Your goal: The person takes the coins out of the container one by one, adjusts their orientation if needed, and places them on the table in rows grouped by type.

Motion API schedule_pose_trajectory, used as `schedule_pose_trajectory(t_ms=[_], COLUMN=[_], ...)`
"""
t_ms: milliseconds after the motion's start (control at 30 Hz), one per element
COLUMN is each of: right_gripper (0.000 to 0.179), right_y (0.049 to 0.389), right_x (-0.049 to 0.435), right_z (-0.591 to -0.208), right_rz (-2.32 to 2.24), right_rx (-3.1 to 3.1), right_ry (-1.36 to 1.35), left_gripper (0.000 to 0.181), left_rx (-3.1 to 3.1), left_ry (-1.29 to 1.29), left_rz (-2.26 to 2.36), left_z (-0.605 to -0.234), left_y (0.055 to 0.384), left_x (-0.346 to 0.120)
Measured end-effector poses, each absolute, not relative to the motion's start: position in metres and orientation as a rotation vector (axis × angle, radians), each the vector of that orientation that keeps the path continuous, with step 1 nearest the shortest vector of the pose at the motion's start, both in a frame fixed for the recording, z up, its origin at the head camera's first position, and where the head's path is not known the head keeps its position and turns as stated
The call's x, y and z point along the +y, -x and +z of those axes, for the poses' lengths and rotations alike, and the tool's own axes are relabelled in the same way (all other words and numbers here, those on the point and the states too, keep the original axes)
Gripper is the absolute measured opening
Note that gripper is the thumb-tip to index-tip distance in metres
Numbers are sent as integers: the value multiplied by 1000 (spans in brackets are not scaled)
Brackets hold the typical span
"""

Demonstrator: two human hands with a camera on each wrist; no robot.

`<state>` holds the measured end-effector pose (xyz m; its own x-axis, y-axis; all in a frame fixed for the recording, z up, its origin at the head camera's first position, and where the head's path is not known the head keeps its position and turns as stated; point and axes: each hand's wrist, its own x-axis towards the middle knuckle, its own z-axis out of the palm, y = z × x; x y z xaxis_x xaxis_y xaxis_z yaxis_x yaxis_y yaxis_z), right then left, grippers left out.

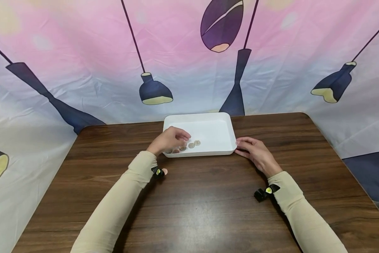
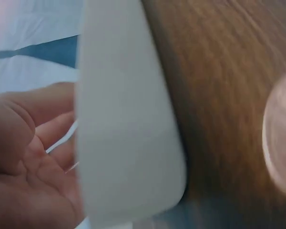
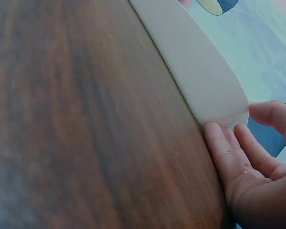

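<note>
A white tray [image 2: 126,119] partly hides the left grip [image 1: 170,140], its hold unclear; coins [image 1: 191,145] lie inside; the relaxed right grip [image 1: 255,153] touches one corner.

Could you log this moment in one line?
left hand: over white tray | right hand: touching tray's right end | several coins: inside tray | another coin: on table

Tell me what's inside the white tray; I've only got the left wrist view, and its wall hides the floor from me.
Observer: Several coins lie inside the white tray, toward its near left part.
Operator: Got it. And where's the right hand? I can't see it.
Observer: In the head view, the right hand has its fingers against the near right corner, on the outside.
</note>
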<state>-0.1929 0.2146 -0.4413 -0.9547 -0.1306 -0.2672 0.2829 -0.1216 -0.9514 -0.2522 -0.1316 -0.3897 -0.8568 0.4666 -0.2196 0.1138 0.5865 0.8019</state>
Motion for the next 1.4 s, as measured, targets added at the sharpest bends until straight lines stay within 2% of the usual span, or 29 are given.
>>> schedule_pose_trajectory(t_ms=[300,667,767,1000,1233,1400], right_gripper=[44,40,39,40,41,40], right_y=[194,195,195,196,194,194], right_x=[211,211,211,213,215,215], right_z=[-442,-442,-442,-442,-443,-444], right_rz=[-2177,-2192,-2194,-2201,-2198,-2198], right_rx=[1859,1849,1846,1844,1848,1847], right_ry=[-164,-149,-150,-161,-166,-167], left_gripper=[28,11,13,29,18,15], left_rx=[2533,2576,2597,2531,2481,2522], left_ry=[-429,-361,-346,-315,-270,-364], left_rz=[1028,1064,1055,1142,1160,971], left_z=[-404,-409,-410,-412,-414,-413], left_y=[255,255,256,259,262,266], left_x=[-120,-117,-116,-116,-111,-108])
